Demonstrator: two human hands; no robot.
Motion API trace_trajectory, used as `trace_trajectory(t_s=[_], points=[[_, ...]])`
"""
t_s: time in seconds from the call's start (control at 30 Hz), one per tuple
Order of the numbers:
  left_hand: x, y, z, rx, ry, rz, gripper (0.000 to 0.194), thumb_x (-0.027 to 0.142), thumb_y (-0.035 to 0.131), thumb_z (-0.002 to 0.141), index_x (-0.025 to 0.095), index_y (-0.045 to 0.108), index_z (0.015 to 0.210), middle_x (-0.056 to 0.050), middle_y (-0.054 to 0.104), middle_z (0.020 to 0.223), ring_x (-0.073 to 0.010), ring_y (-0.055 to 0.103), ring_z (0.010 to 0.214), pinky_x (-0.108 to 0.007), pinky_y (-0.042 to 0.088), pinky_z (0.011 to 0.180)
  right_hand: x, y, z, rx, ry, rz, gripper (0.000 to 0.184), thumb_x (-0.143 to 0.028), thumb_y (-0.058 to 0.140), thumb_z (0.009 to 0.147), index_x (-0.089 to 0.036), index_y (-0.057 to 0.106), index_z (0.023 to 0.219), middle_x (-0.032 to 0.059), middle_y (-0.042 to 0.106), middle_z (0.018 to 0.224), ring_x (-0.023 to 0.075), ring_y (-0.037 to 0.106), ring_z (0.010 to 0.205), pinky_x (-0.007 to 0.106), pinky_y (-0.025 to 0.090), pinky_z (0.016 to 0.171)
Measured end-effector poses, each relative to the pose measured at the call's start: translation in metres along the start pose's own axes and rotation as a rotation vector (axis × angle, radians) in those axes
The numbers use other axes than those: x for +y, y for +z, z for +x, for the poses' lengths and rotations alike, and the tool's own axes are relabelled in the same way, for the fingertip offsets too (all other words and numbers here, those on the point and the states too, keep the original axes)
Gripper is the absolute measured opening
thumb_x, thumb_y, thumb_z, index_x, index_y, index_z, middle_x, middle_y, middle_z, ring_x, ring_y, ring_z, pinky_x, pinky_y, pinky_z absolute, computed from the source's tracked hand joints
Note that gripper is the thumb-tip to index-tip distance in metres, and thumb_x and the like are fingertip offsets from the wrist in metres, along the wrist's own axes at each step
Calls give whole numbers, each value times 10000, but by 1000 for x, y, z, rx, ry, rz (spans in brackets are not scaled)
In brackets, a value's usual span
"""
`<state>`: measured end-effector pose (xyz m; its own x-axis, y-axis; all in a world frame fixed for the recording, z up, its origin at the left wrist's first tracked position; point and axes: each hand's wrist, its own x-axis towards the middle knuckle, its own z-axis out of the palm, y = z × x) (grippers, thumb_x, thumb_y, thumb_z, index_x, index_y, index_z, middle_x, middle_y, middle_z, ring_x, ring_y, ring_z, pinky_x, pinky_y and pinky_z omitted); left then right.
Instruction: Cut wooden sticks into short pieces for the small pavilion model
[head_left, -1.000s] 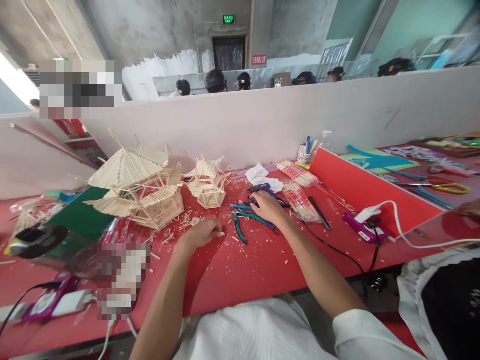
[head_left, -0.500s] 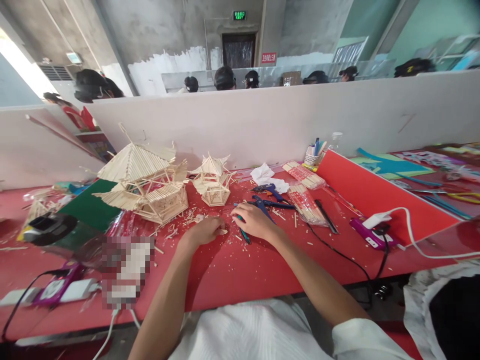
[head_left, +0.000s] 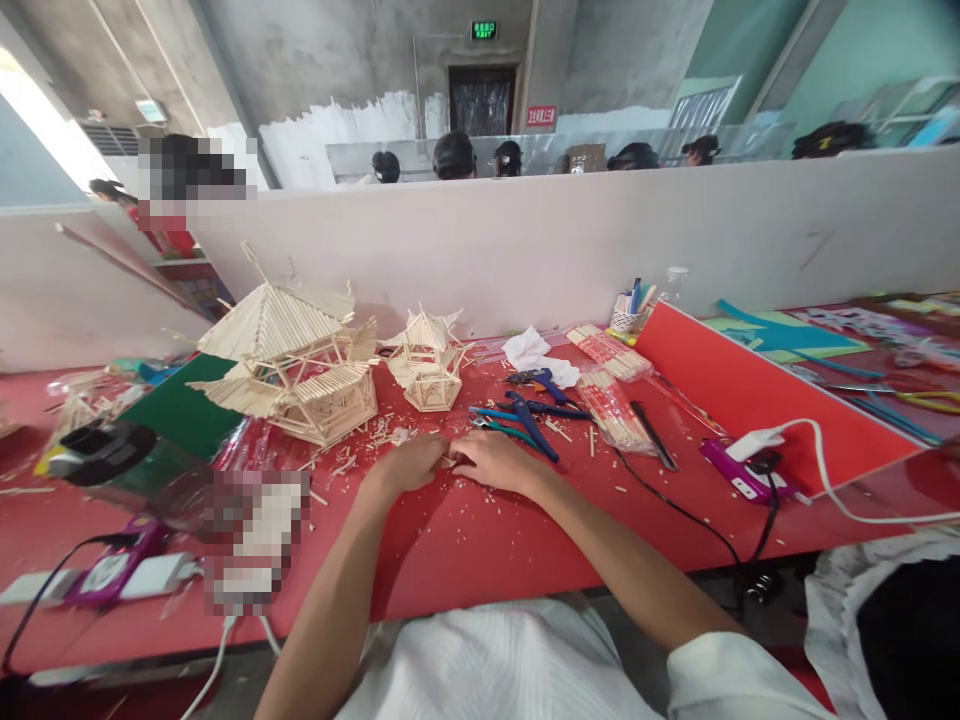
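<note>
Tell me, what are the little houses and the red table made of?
The big house and the small house look like thin pale wooden sticks glued together, bare and unpainted; you can see each stick in the roofs, and cut bits lie around them. The table has a smooth red top, probably plastic or painted board, since it looks flat and slightly shiny.

Only thing I can actually read is the green exit sign (head_left: 484, 30) above the dark doorway in the far wall, which says EXIT in white under a few characters too small to make out. There's also a red sign (head_left: 541, 116) with white characters just right of that doorway, but it's too tiny and blurry to read. Nothing legible on the stuff lying on the red bench (head_left: 480, 540).
</note>
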<state>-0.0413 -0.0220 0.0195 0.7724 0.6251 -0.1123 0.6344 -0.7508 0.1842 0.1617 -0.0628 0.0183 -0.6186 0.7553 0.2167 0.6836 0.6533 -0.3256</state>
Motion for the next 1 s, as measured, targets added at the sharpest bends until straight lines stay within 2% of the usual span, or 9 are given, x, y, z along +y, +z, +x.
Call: trace_trajectory(t_s=[0.2,0.33,0.53,0.73,1.0], points=[[5,-4,0,-17,11,36,218,44,470,839,153,626,946,-129,682,1023,-251,642,956,-301,457,831,-2,7,3,46,28,-13,31,-211,651,933,-190,673,937,66,732,944,198,664,905,265,411,744],[4,-2,1,-7,-3,40,220,44,466,838,152,629,939,-128,679,1012,-253,644,943,-303,462,819,-3,9,4,64,72,-11,35,-218,651,936,-189,670,929,63,724,896,185,663,837,255,395,696],[0,2,2,113,-48,-55,250,35,471,824,162,604,992,-124,681,1019,-253,641,943,-295,447,790,6,13,5,169,95,42,50,-164,683,892,-201,695,923,49,736,856,183,674,785,249,400,683],[5,-5,4,294,-79,-234,184,113,454,906,178,625,922,-83,697,920,-211,639,838,-266,436,731,13,9,6,295,82,185,101,-115,667,881,-197,716,913,35,747,861,163,669,753,244,442,707],[14,-9,7,388,-98,-309,167,168,502,905,169,667,927,-70,711,884,-199,641,798,-256,450,727,17,4,6,381,60,246,146,-79,649,869,-179,735,931,62,747,920,178,685,828,271,497,782]])
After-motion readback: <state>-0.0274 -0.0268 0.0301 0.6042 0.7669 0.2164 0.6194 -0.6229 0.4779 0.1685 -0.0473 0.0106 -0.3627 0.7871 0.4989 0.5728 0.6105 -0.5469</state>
